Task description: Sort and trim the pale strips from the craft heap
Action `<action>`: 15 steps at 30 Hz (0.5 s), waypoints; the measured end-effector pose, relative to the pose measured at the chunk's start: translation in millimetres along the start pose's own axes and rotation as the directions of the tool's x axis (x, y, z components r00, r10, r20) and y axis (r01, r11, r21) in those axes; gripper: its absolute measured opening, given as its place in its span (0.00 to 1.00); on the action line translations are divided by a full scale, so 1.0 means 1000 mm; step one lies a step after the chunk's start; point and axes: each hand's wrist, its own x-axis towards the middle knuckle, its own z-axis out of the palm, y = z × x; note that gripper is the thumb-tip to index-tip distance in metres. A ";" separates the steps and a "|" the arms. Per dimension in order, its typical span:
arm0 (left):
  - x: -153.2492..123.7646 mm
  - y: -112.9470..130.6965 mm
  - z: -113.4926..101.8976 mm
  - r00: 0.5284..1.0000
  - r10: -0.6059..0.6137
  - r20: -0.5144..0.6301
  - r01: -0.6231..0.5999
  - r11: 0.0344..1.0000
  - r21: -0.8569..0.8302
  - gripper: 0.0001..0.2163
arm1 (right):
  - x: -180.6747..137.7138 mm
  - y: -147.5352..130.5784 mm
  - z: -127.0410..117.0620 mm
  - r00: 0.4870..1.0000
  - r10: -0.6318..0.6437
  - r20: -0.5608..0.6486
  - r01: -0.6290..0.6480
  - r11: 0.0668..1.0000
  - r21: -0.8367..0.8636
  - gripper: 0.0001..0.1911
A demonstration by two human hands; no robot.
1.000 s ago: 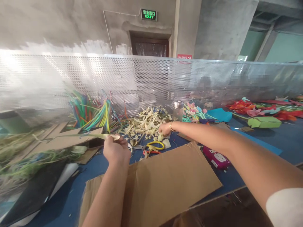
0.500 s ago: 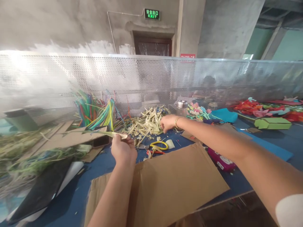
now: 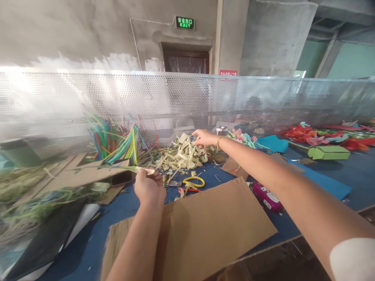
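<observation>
My left hand (image 3: 149,186) is closed in a pinch on a long pale-green leaf strip (image 3: 129,169) that runs out to the left over some cardboard. My right hand (image 3: 204,137) reaches far forward onto the back of a heap of pale leaf scraps (image 3: 181,154). Its fingers are curled down into the scraps, and a gold bracelet sits on its wrist. What the fingers hold, if anything, is hidden by the scraps. Yellow-handled scissors (image 3: 191,182) lie on the blue table (image 3: 322,164) between my two hands.
A large cardboard sheet (image 3: 205,226) lies in front of me. Coloured sticks (image 3: 117,140) fan out at the back left and green grass-like strands (image 3: 29,195) lie far left. A metal-lidded jar (image 3: 222,131), a pink box (image 3: 268,198), paper flowers (image 3: 244,137) and a perforated metal screen (image 3: 175,101) are behind.
My right hand has moved from the near side of the scrap heap up and back onto its far side. My left hand keeps its pinch on the leaf strip and has barely shifted.
</observation>
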 end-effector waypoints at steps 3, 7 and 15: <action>-0.001 0.000 0.001 1.000 -0.017 -0.003 0.017 1.000 -0.005 0.07 | 0.013 0.007 0.008 0.996 0.059 -0.071 -0.062 0.997 -0.049 0.20; -0.004 0.000 0.003 0.999 -0.027 -0.018 0.027 0.999 -0.030 0.06 | 0.022 0.018 0.035 0.990 0.083 -0.116 -0.097 0.988 -0.120 0.14; -0.003 -0.002 0.000 0.999 -0.025 0.041 0.027 0.999 -0.034 0.06 | 0.027 0.023 0.038 0.982 0.147 -0.117 -0.152 0.988 -0.031 0.07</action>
